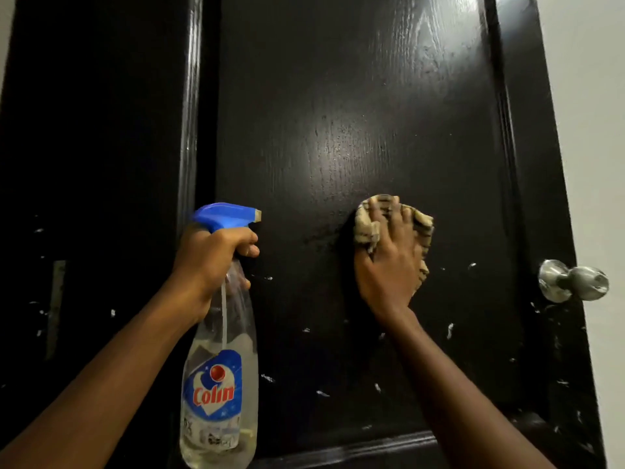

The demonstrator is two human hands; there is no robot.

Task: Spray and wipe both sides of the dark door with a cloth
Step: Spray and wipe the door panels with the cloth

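Observation:
The dark door (338,96) fills the view, glossy black with wood grain and a damp sheen on its centre panel. My right hand (389,262) presses a crumpled beige striped cloth (367,225) flat against that panel at mid height. My left hand (209,258) grips the neck of a clear spray bottle (220,384) with a blue trigger head and a blue "Colin" label. The bottle is held upright just left of the panel, its nozzle pointing right toward the door. White flecks dot the lower part of the door.
A round silver door knob (575,281) sticks out at the door's right edge. A pale wall (598,130) lies to the right of the door. The dark left stile or frame (84,164) runs down the left side.

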